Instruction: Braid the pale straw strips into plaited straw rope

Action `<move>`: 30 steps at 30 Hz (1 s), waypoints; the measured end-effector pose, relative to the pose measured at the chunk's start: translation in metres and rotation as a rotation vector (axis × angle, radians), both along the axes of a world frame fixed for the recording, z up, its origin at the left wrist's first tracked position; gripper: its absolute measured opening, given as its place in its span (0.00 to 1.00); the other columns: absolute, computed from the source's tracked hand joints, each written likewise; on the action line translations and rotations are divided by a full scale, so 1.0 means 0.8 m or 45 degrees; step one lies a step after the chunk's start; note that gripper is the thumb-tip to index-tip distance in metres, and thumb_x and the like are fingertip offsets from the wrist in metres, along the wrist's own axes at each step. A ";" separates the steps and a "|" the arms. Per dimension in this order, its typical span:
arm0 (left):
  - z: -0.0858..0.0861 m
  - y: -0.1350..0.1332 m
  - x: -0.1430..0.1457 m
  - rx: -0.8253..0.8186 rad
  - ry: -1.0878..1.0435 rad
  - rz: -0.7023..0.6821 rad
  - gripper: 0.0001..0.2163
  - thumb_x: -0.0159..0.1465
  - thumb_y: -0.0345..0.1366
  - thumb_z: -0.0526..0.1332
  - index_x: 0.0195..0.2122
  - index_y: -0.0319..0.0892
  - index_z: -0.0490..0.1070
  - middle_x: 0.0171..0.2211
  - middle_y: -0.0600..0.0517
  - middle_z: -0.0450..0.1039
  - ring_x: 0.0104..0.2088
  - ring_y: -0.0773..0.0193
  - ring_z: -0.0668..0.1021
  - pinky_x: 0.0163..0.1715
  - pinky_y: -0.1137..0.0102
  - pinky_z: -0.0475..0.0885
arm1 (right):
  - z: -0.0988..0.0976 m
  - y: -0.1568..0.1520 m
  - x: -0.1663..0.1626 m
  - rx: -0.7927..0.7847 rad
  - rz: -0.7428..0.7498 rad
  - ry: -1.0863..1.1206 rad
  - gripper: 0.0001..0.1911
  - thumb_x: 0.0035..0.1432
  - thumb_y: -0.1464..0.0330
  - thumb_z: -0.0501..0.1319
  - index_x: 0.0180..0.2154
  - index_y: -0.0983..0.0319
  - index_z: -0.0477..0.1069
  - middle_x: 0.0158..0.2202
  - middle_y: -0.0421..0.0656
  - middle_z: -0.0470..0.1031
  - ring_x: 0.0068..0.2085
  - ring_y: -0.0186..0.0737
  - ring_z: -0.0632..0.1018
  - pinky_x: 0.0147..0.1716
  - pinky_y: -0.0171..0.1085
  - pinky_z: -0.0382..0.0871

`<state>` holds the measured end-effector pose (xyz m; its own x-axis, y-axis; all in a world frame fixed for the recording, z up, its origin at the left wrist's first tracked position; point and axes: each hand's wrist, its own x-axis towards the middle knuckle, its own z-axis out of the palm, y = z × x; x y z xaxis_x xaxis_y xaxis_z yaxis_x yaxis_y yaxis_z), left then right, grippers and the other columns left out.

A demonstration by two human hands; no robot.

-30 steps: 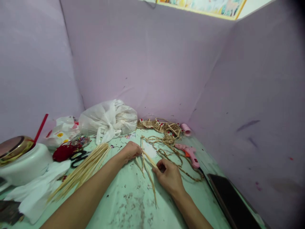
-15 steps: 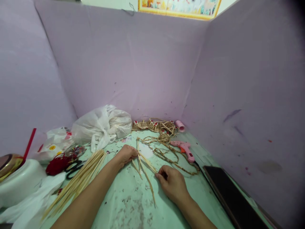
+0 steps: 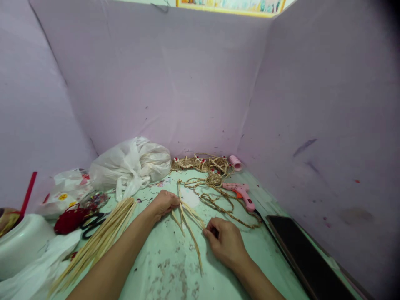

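My left hand [image 3: 166,203] pinches several pale straw strands [image 3: 191,238] where they come together at the middle of the table. Beyond those fingers, a short length of the strands runs up toward a knot-like end. Lower down, the loose ends fan out toward me. At the right, my right hand [image 3: 225,241] has thumb and finger closed on the tips of one or two of these strands. Beside my left forearm lies a bundle of similar straw strands [image 3: 104,233], partly hidden by the arm. Braided cord [image 3: 223,204] lies in loops just past my right hand.
A pink glue gun [image 3: 242,193] lies right of the cord, near a dark flat slab [image 3: 300,250]. At the back are woven pieces with red beads [image 3: 203,163], a pink spool [image 3: 235,163] and a white plastic bag [image 3: 134,162]. Black scissors [image 3: 90,223], red yarn [image 3: 70,219] and a white container [image 3: 26,246] stand left.
The view has tilted and shifted slightly. Both hands keep their hold on the strands, with hardly any movement between the frames.
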<state>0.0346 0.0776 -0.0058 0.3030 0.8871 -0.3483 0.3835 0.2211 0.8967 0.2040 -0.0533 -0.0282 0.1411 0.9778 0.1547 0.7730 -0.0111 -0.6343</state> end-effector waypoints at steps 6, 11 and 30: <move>0.001 -0.001 0.001 0.012 -0.021 0.011 0.07 0.42 0.35 0.58 0.17 0.37 0.62 0.09 0.61 0.52 0.09 0.78 0.50 0.12 0.76 0.40 | -0.001 -0.003 0.000 0.007 0.010 0.024 0.07 0.48 0.67 0.56 0.23 0.62 0.69 0.22 0.40 0.72 0.25 0.33 0.70 0.25 0.31 0.55; 0.002 -0.001 0.002 -0.019 -0.066 0.034 0.06 0.41 0.34 0.58 0.18 0.37 0.63 0.08 0.61 0.52 0.09 0.78 0.51 0.11 0.76 0.41 | 0.015 0.002 0.003 0.147 -0.133 0.083 0.09 0.48 0.63 0.56 0.24 0.62 0.69 0.25 0.41 0.73 0.27 0.36 0.71 0.27 0.32 0.59; 0.006 0.005 -0.003 -0.156 -0.168 -0.032 0.04 0.42 0.30 0.55 0.13 0.39 0.59 0.07 0.61 0.49 0.09 0.77 0.50 0.11 0.76 0.43 | 0.022 0.148 -0.050 -0.605 0.159 0.653 0.08 0.46 0.72 0.53 0.18 0.65 0.62 0.11 0.33 0.57 0.13 0.25 0.57 0.14 0.27 0.48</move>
